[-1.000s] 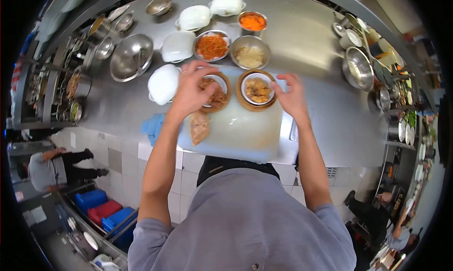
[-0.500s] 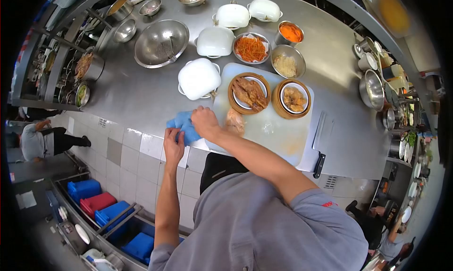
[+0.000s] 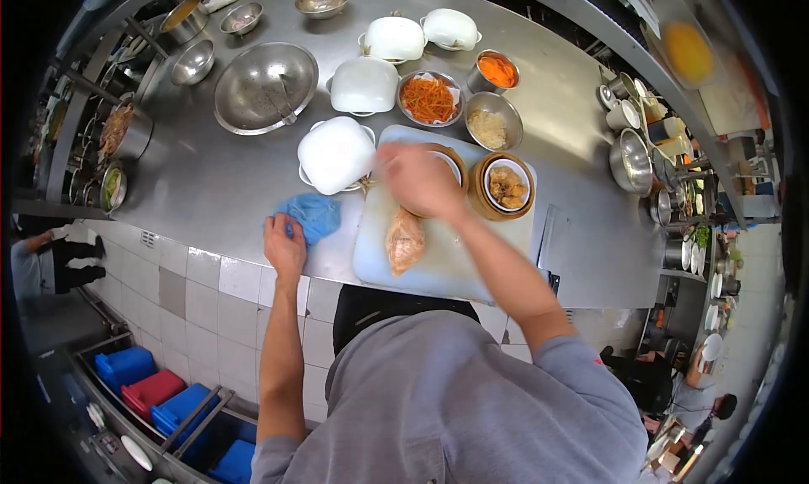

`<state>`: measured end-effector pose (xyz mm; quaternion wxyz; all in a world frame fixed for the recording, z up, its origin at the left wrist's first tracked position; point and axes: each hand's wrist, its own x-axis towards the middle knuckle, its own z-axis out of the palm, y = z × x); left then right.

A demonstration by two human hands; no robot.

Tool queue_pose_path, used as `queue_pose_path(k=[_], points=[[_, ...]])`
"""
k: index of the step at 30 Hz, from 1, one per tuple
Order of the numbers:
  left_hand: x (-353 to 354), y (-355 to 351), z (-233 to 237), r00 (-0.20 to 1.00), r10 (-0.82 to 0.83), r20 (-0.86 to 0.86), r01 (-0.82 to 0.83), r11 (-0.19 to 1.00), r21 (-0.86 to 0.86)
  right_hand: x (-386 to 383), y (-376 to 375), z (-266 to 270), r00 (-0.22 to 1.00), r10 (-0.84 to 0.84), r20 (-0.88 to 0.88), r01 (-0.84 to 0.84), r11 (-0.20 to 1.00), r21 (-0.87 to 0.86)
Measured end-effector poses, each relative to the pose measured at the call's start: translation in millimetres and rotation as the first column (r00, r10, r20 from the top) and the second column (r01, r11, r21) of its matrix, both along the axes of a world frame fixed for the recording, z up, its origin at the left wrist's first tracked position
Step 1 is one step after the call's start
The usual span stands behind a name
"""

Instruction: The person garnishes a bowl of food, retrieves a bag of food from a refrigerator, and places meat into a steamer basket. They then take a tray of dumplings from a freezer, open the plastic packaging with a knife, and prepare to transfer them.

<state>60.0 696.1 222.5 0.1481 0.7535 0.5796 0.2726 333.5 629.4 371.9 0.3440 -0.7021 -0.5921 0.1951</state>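
Blue cloth (image 3: 313,215) is seen bunched up on the steel desk (image 3: 215,193), right at the fingertips of the left grip (image 3: 285,246). The left grip is laid palm down at the desk edge. Its fingers are loosely spread and nothing is pinched in it. The cloth is touched or almost touched; which one cannot be told.

The right grip (image 3: 419,181) is smeared by blur. It cannot be told if its fingers are spread or pressed together, or if anything is held. It is kept over a round bamboo steamer (image 3: 456,160), and most of that steamer is hidden under it. Only a bit of rim and white dish can be seen past the grip. What lies inside is not shown.

Just to the right of the right grip, a second bamboo steamer (image 3: 503,186) is seen whole, with brown food in a white dish. Under the right grip, closer to the body, a pale brown lump of food (image 3: 405,240) is laid on the white cutting board (image 3: 447,269), apart from the fingers. What kind of food it is cannot be made out.

The right arm is stretched across the board, so part of the board is covered. A knife (image 3: 545,235) lies beside the arm, and its handle end is partly hidden. The left arm is held out nearly straight. Past the cloth, away from the left grip, a white lidded dish (image 3: 335,154) is set.
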Motion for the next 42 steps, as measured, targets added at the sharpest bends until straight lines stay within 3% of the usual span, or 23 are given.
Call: queue_pose_path(k=[1,2,3,5,9,11,17,20,24,30,35,36,38,42], points=[[-2,5,-3,1.0,-0.011,0.003,0.011,1.0,-0.001,44,7,2,0.984,-0.089,0.156,0.11,0.985,-0.134],[-4,10,-5,1.0,-0.021,0.006,0.021,1.0,0.0,89,8,-17,0.956,-0.27,0.117,0.265,0.963,0.054],[-4,13,-6,1.0,-0.016,0.005,0.016,1.0,-0.005,128,6,-16,0.91,-0.307,0.279,0.324,0.946,-0.016],[-4,18,-6,0.999,-0.047,0.015,0.048,0.998,-0.051,202,-3,-66,0.806,-0.327,0.494,0.399,0.916,-0.045],[-5,23,-4,0.998,-0.065,0.008,0.065,0.993,-0.1,235,-11,-106,0.838,-0.207,0.505,0.22,0.975,0.035],[-7,25,-7,0.996,-0.089,0.013,0.09,0.992,-0.094,232,-11,-101,0.865,-0.126,0.485,0.234,0.957,-0.169],[-8,28,-11,0.996,-0.089,0.009,0.09,0.992,-0.09,240,0,-103,0.868,-0.063,0.492,0.264,0.899,-0.35],[-5,27,-6,0.998,-0.063,0.031,0.068,0.981,-0.183,244,-5,-102,0.885,-0.015,0.465,0.173,0.939,-0.298],[-8,30,-13,0.995,-0.09,0.038,0.095,0.986,-0.139,256,-4,-113,0.897,-0.092,0.432,0.18,0.97,-0.166],[-11,33,-17,0.993,-0.111,0.041,0.116,0.983,-0.145,257,-10,-93,0.935,-0.213,0.285,0.249,0.964,-0.096],[-10,33,-12,0.995,-0.091,0.029,0.094,0.983,-0.158,238,-16,-51,0.954,-0.298,0.023,0.299,0.944,-0.144],[-10,32,-13,0.996,-0.084,0.031,0.088,0.984,-0.158,226,-20,-37,0.956,-0.291,0.026,0.292,0.946,-0.142],[-11,32,-15,0.994,-0.103,0.047,0.108,0.987,-0.118,199,-28,-12,0.914,-0.135,-0.383,0.116,0.991,-0.072],[-11,31,-12,0.995,-0.093,0.034,0.097,0.985,-0.141,145,-33,-1,0.88,0.034,-0.474,-0.057,0.998,-0.034]])
